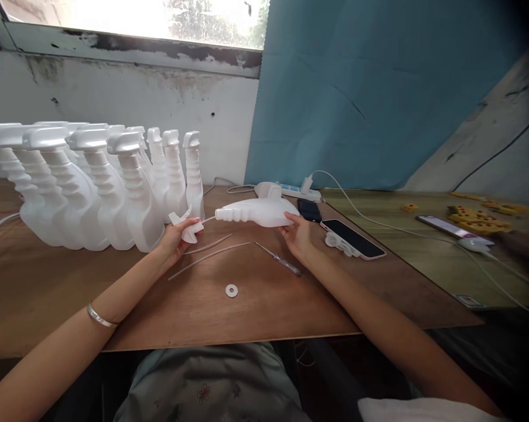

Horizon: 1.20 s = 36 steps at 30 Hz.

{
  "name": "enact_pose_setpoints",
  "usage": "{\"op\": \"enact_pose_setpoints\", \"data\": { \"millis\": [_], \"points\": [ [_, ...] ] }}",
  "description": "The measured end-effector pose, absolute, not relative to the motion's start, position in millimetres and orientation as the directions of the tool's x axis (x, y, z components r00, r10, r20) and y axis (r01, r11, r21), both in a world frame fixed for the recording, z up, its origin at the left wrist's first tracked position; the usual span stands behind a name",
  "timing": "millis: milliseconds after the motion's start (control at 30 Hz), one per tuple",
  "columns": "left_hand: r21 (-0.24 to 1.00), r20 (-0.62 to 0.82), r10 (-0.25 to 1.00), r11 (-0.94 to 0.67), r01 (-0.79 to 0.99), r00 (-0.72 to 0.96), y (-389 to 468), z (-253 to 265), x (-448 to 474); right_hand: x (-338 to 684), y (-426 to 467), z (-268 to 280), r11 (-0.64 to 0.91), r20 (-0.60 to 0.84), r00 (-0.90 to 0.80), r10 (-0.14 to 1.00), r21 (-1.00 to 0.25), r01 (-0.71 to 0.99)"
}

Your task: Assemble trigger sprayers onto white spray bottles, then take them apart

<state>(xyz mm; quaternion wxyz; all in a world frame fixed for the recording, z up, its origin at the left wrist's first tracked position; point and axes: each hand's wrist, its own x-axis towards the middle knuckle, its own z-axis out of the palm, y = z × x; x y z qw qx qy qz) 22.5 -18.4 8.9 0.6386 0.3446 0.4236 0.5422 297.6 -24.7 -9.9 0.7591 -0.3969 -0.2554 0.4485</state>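
My left hand (175, 239) is closed around a white spray trigger head (191, 232). A thin tube (208, 220) runs from the head to the mouth of a white plastic bottle (264, 212); whether its tip is inside the neck I cannot tell. The bottle is held on its side, neck to the left, with my right hand (297, 235) gripping its base end. Below my hands, two loose thin tubes (209, 259) lie on the brown table. Close to my right hand lies a screwdriver (278, 259). Nearer the front edge is a flat white washer (231, 291).
Several white spray bottles (82, 199) stand upright at the left. Behind the held bottle is another white bottle (268, 190), by a power strip (290, 190). A phone (353, 238) and a small clear plastic part (341, 244) lie at right. Cables cross the neighbouring table (387, 217).
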Motion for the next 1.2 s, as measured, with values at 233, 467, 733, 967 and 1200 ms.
{"op": "enact_pose_setpoints", "data": {
  "millis": [233, 467, 733, 967, 1200],
  "points": [
    [0.950, -0.148, 0.986, 0.162, -0.266, 0.072, -17, -2, 24, 284, -33, -12, 0.309, 0.171, 0.338, 0.925, -0.857, -0.412],
    [0.924, -0.128, 0.991, 0.131, -0.360, 0.032, -12, -3, 23, 282, -35, -10, 0.344, 0.258, 0.263, 0.930, -0.861, -0.373],
    [0.959, -0.129, 0.992, 0.120, -0.258, -0.017, -18, 0, 22, 288, -28, -10, 0.396, 0.259, 0.428, 0.866, -0.877, -0.271],
    [0.983, -0.087, 0.995, 0.077, -0.168, -0.057, -13, -6, 21, 297, -24, -10, 0.435, 0.313, 0.550, 0.774, -0.894, -0.104],
    [0.960, -0.128, 0.992, 0.125, -0.252, 0.006, -15, -1, 21, 297, -30, -4, 0.526, 0.468, 0.347, 0.813, -0.845, -0.092]
  ]
}}
